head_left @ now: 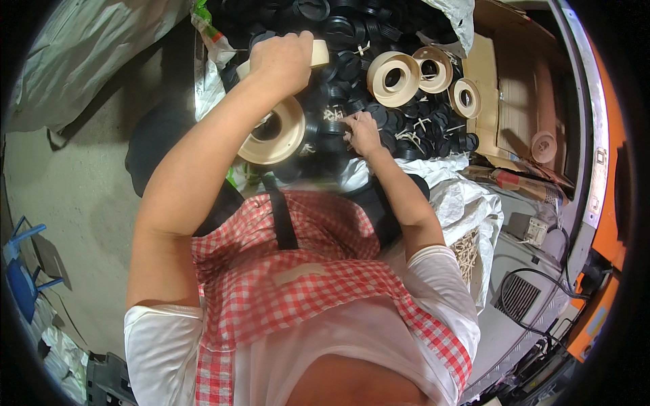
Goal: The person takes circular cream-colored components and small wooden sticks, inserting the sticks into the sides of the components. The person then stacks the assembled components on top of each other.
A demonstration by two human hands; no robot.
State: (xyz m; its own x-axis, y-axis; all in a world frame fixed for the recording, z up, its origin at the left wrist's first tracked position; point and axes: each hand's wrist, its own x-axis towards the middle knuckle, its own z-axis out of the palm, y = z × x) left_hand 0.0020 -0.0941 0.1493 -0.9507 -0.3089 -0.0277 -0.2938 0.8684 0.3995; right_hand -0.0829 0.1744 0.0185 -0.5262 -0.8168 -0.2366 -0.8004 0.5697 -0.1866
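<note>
My left hand (283, 62) is closed over a cream plastic ring (319, 54), which shows on both sides of the hand; the fingertips are hidden. Just below it, partly behind my left forearm, lies another wide cream ring (292, 135). My right hand (364, 134) is lower and to the right, its fingers bent together beside a cluster of small cream plastic pieces (332, 114). What those fingertips hold is too small to make out. Round black plastic caps (349, 66) lie heaped beneath and around both hands.
On the heap's right side sit three more cream rings, a large one (393, 79) among them. A cardboard box (504, 101) stands at the far right. By my right elbow is a white sack (467, 203) with thin cream sticks (466, 256). An orange machine (613, 162) borders the right.
</note>
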